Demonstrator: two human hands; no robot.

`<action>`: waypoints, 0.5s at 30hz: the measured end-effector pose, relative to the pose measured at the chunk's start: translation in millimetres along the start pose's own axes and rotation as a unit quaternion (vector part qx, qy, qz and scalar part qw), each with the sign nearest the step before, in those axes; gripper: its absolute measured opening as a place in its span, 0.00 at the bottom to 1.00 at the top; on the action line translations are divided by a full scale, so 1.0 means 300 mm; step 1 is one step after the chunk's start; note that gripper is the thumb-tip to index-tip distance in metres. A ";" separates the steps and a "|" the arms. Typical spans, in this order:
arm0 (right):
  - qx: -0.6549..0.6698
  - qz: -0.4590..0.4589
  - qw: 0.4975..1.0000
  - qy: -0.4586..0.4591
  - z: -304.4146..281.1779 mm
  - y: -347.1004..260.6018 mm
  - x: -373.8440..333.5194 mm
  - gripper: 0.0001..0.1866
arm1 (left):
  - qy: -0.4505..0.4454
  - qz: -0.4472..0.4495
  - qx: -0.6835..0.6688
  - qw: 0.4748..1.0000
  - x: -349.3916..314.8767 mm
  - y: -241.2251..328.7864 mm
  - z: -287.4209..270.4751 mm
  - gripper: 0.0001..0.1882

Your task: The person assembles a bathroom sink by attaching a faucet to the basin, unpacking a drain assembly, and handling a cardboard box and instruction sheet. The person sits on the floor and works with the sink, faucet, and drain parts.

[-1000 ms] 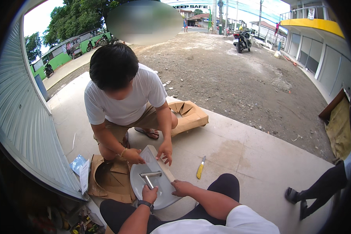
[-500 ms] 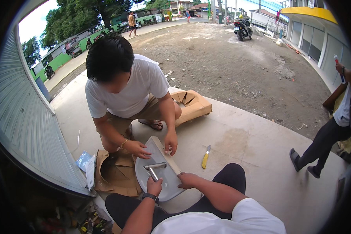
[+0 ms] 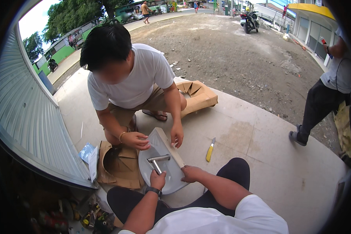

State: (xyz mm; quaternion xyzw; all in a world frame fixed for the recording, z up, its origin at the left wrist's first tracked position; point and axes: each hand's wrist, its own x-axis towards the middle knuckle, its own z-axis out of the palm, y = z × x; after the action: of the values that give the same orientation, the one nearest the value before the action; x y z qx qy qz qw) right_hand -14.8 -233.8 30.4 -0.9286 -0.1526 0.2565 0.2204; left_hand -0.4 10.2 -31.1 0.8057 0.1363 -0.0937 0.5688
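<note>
A white washbasin (image 3: 171, 182) stands tilted between my knees, its flat back edge to the right. A chrome faucet (image 3: 158, 158) sits at the basin. My left hand (image 3: 157, 180) is closed round the faucet's lower end. With my right hand (image 3: 192, 174) I grip the near end of the basin's back edge. Across from me squats a co-worker (image 3: 134, 78) in a white shirt. One of the co-worker's hands (image 3: 136, 140) hovers by the bowl's far rim, the other (image 3: 177, 135) beside the back edge; both look free of things.
A yellow utility knife (image 3: 210, 150) lies on the tiled floor to the right. Opened cardboard packaging (image 3: 119, 177) is left of the basin, more cardboard (image 3: 201, 97) behind the co-worker. A metal shutter (image 3: 31, 105) borders the left. Another person (image 3: 327, 89) stands at right.
The co-worker's hand by the back edge has drawn slightly away from the basin. The person at right has shifted position. My hands keep their hold; my view has moved a little.
</note>
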 end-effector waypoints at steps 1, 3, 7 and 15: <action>-0.001 0.000 1.000 -0.001 0.000 0.000 0.001 0.29 | 0.005 0.014 0.019 1.000 0.001 -0.008 0.004 0.18; -0.001 0.000 1.000 -0.005 -0.005 -0.001 0.003 0.29 | 0.014 -0.019 0.034 0.999 0.004 -0.016 0.010 0.18; 0.005 0.001 1.000 -0.028 -0.028 -0.008 0.006 0.30 | 0.008 0.032 0.040 0.999 0.003 -0.005 0.009 0.15; 0.008 -0.002 1.000 0.001 -0.007 -0.006 -0.014 0.29 | 0.007 0.064 0.011 0.998 0.010 -0.035 0.013 0.13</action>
State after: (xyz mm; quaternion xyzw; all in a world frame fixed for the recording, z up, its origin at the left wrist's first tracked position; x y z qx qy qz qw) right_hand -17.4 -234.7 34.8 -0.9268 -0.1522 0.2564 0.2285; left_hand -1.1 10.1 -42.6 0.8194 0.0868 -0.0529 0.5642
